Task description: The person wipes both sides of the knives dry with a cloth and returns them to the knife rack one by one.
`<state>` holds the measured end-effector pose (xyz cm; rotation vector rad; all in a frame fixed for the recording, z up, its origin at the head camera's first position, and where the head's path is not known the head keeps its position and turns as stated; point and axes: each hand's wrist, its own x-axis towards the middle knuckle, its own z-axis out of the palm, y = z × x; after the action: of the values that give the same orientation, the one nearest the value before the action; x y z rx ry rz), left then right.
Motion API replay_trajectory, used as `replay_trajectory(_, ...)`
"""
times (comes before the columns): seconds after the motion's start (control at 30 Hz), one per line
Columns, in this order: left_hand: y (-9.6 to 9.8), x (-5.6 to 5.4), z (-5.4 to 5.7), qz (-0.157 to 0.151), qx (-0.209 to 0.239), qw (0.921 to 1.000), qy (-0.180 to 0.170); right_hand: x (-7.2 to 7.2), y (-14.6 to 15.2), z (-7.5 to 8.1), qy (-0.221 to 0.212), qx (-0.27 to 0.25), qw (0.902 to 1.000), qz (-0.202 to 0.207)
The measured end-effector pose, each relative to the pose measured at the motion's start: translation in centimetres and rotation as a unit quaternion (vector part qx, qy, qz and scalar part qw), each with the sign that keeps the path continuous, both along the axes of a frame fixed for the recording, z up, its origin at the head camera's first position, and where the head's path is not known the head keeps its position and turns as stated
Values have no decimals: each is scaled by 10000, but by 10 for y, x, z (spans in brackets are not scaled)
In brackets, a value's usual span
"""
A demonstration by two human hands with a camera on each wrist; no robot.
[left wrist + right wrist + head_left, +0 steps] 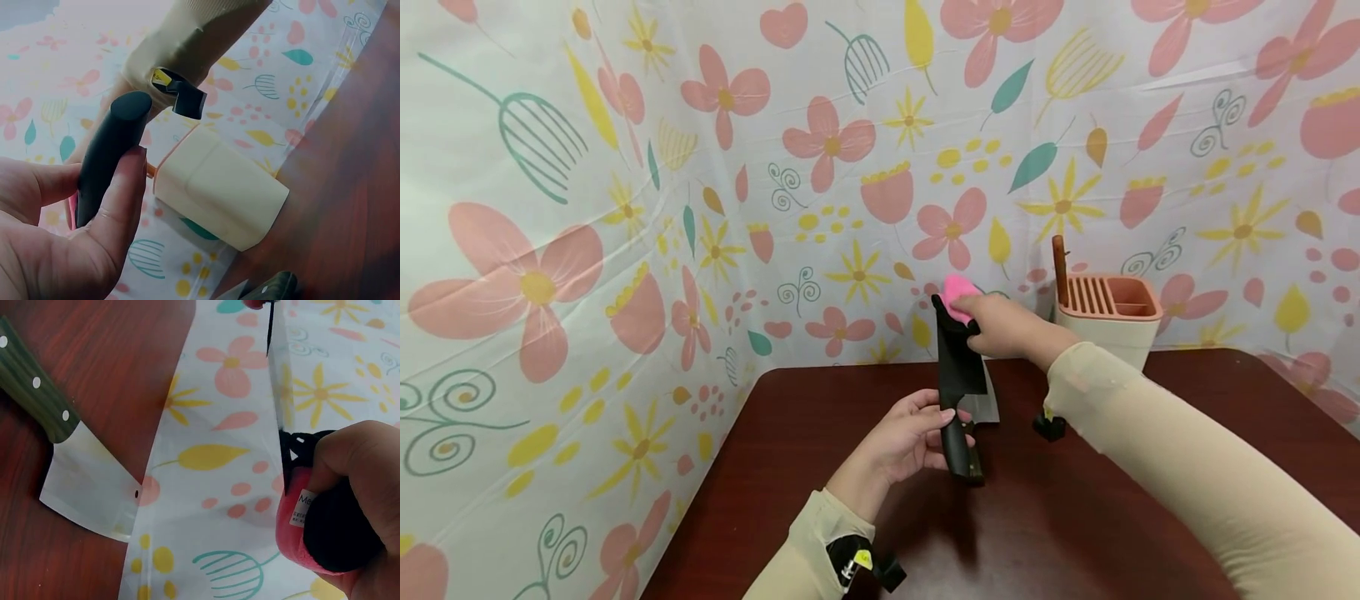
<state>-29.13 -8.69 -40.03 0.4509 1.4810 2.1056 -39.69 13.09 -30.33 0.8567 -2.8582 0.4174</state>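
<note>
My left hand (910, 442) grips the black handle (115, 150) of a broad black-bladed kitchen knife (957, 358), held up above the table with its blade pointing away. At the far end of the blade, my right hand (1007, 325) pinches a pink-and-black cloth or pad (294, 531) with a white label. In the right wrist view the blade is seen nearly edge-on, and the pad is against it. Partly hidden behind the knife in the head view, a cleaver (94, 481) with a green riveted handle lies on the table.
A cream knife holder (1108, 333) with an orange slotted top stands at the back right, and a brown wooden handle (1060, 271) sticks up from it. The dark red-brown table (820, 417) meets a flower-printed sheet (850, 208) at its back and left.
</note>
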Motion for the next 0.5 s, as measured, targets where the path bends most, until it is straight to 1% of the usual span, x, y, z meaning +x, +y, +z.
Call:
replay_trajectory(0.13, 1, 2, -1, 102, -28, 9999, 40, 7, -3, -1, 82, 132, 9999, -4)
replay_trajectory(0.33, 2, 6, 1, 121, -71, 9998, 133, 21, -9, 0, 148, 346, 9993, 8)
replay_trajectory(0.5, 2, 7, 2, 106, -108, 9998, 162, 37, -13, 0, 176, 457, 9986, 173)
